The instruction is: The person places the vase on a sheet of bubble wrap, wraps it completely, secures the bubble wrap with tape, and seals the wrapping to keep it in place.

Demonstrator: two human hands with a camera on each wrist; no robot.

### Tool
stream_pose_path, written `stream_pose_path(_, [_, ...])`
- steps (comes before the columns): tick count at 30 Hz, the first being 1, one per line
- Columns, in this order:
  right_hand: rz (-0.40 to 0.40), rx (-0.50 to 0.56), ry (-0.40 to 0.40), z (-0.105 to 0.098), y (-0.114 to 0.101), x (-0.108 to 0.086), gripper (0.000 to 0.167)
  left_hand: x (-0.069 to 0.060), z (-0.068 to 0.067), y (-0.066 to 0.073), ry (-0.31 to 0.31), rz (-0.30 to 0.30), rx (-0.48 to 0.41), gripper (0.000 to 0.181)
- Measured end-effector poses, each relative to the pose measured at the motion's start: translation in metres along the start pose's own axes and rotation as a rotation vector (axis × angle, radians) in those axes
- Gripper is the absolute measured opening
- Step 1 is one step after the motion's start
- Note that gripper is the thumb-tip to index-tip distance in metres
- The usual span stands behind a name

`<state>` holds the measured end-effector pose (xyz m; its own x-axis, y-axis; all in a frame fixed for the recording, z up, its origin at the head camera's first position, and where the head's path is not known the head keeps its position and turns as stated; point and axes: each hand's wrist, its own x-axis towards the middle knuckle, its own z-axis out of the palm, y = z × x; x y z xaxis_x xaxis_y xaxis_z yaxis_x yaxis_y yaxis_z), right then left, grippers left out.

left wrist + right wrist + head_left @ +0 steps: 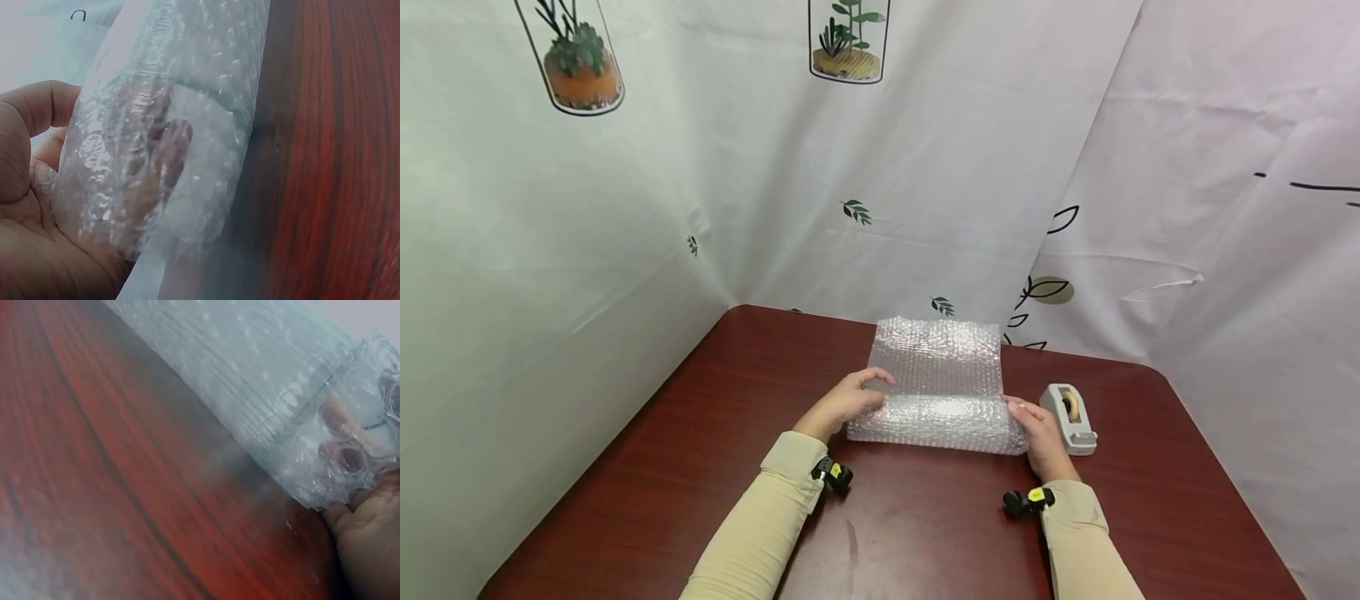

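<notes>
I see bubble-wrap roll (940,423), lower centre of frame; left hand (844,404) and right hand (1041,432) grip opposite ends, presumably keeping roll straight; tape dispenser (1073,427), right, likely placed for reach.

Plant-printed white sheets (955,150) are hanging along the left, far and right sides of a red-brown table (662,467), forming what is looking like a makeshift curtained booth.
</notes>
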<state>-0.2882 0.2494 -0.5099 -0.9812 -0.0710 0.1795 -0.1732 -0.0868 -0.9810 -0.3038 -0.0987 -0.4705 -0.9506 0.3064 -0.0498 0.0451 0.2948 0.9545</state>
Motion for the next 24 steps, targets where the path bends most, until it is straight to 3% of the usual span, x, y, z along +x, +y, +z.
stream_pose_path(3, [-0.046,0.032,-0.002,0.0,0.003,0.001,0.027,0.0,0.002,0.0,0.004,-0.008,0.001,0.037])
stream_pose_path(8, [-0.218,0.165,-0.007,-0.004,0.004,0.005,0.007,0.001,0.005,0.0,0.03,-0.001,-0.009,0.03])
stream_pose_path(11, [-0.306,0.134,0.013,-0.012,-0.007,0.006,0.011,0.002,0.007,-0.001,0.035,0.007,-0.014,0.03])
stream_pose_path(14, [-0.356,-0.067,-0.01,-0.021,-0.028,0.004,0.013,0.002,0.008,0.0,0.035,0.018,-0.008,0.031])
stream_pose_path(17, [-0.402,-0.324,-0.121,-0.022,-0.049,0.002,0.014,0.001,0.008,0.0,0.042,0.033,0.015,0.032])
stream_pose_path(21, [-0.449,-0.634,-0.258,-0.01,-0.067,0.002,0.032,0.0,0.006,0.002,0.048,0.05,0.071,0.034])
stream_pose_path(24, [-0.437,-0.829,-0.314,0.003,-0.073,0.0,0.045,0.0,0.005,0.003,0.042,0.061,0.115,0.035])
